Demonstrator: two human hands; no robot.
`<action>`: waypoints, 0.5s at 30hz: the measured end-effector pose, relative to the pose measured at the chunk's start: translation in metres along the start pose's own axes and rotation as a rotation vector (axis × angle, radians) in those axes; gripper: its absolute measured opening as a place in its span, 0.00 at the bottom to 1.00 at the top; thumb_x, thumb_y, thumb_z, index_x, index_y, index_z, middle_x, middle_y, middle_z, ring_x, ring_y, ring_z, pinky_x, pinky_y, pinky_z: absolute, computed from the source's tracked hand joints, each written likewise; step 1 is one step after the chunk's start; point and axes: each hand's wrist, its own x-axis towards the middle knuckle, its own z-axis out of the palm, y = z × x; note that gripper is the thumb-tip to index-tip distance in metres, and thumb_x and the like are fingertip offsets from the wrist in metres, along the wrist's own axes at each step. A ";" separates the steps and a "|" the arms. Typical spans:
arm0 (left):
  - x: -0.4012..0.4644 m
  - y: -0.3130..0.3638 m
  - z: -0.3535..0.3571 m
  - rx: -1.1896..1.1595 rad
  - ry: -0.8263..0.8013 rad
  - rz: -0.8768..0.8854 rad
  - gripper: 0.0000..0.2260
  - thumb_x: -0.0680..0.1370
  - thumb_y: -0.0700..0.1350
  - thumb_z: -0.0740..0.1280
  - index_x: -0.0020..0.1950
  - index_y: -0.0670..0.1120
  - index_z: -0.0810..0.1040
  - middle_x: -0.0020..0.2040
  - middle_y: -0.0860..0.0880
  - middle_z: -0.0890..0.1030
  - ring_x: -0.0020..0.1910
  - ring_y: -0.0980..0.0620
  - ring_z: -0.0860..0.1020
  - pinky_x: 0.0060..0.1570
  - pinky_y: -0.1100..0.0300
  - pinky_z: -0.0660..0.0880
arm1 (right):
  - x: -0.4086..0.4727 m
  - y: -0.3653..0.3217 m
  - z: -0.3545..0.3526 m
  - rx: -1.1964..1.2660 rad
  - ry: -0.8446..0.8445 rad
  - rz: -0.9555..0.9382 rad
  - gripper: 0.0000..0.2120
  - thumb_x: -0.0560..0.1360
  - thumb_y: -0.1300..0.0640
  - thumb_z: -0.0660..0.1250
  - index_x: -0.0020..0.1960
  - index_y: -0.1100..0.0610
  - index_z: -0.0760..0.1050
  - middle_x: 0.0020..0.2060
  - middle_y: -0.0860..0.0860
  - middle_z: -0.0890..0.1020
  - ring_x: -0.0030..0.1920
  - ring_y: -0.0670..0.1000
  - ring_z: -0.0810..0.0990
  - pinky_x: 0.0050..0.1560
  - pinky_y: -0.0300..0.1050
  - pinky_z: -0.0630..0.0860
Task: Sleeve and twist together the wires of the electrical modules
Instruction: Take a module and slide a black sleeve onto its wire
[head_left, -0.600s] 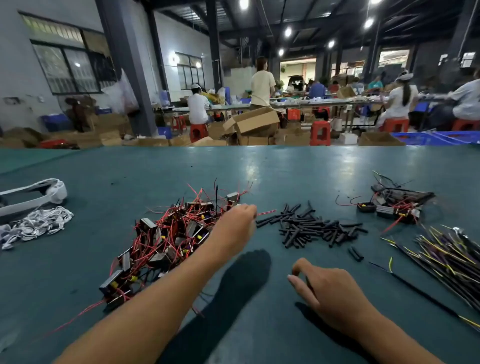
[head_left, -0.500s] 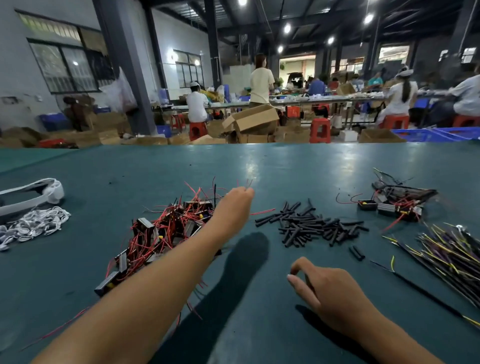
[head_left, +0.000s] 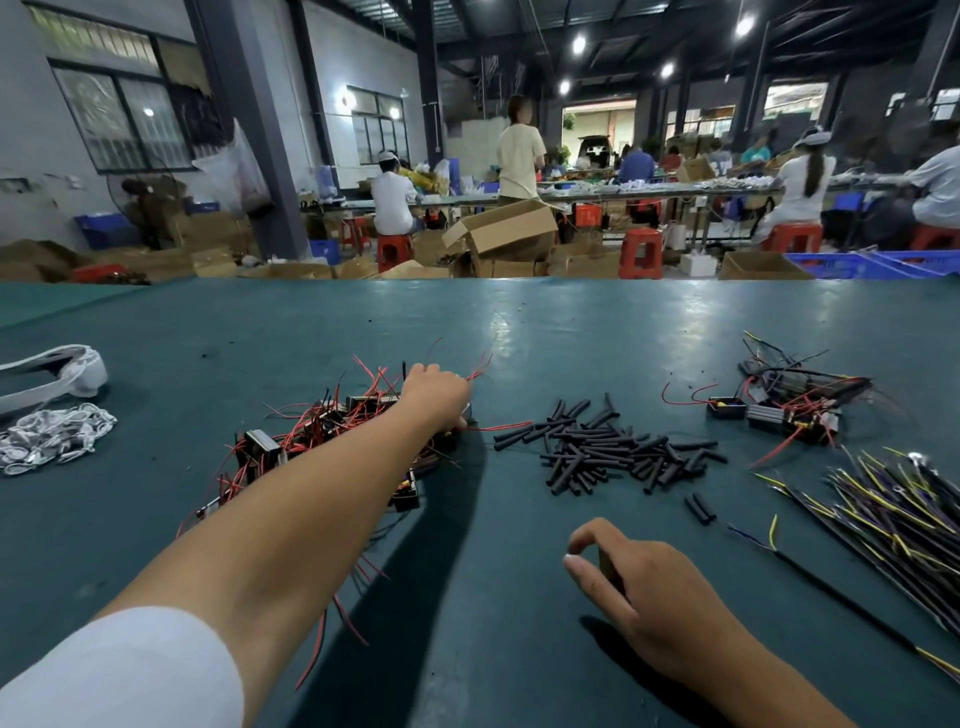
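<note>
A heap of black electrical modules with red wires (head_left: 322, 436) lies left of centre on the green table (head_left: 519, 322). My left hand (head_left: 436, 395) reaches across it, fingers curled down around a module at the heap's far right end. Red wires stick up just behind the knuckles; the fingertips are hidden. A loose pile of short black sleeves (head_left: 613, 447) lies to the right of that hand. My right hand (head_left: 649, 587) rests on the table nearer to me, fingers loosely bent and holding nothing.
Two stray sleeves (head_left: 698, 508) lie near the right hand. At the far right are a small group of modules (head_left: 789, 400) and a bundle of black and yellow wires (head_left: 893, 509). White cords (head_left: 52, 436) and a white strap (head_left: 57, 371) lie at the left edge.
My left hand has stretched farther forward over the heap and closed down at its far right end. The right hand has stayed where it was.
</note>
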 end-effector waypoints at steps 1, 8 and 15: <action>-0.001 -0.003 -0.002 -0.026 -0.023 0.001 0.18 0.78 0.55 0.70 0.63 0.47 0.79 0.63 0.45 0.78 0.64 0.42 0.73 0.60 0.50 0.68 | -0.001 0.000 0.000 0.004 -0.006 -0.003 0.15 0.77 0.33 0.48 0.51 0.41 0.66 0.25 0.46 0.69 0.32 0.45 0.72 0.32 0.37 0.64; -0.006 -0.023 -0.013 -0.260 -0.128 -0.017 0.18 0.76 0.44 0.73 0.64 0.39 0.78 0.60 0.39 0.80 0.58 0.40 0.78 0.53 0.53 0.75 | -0.001 0.000 0.002 0.026 -0.036 0.017 0.08 0.81 0.39 0.54 0.53 0.41 0.67 0.26 0.46 0.70 0.32 0.45 0.72 0.33 0.40 0.65; -0.014 -0.038 -0.023 -0.417 -0.122 -0.040 0.15 0.72 0.44 0.79 0.53 0.37 0.82 0.51 0.40 0.84 0.47 0.43 0.81 0.48 0.54 0.77 | 0.002 -0.001 0.004 0.028 -0.066 0.033 0.06 0.81 0.40 0.56 0.52 0.41 0.67 0.26 0.46 0.70 0.33 0.44 0.72 0.33 0.39 0.66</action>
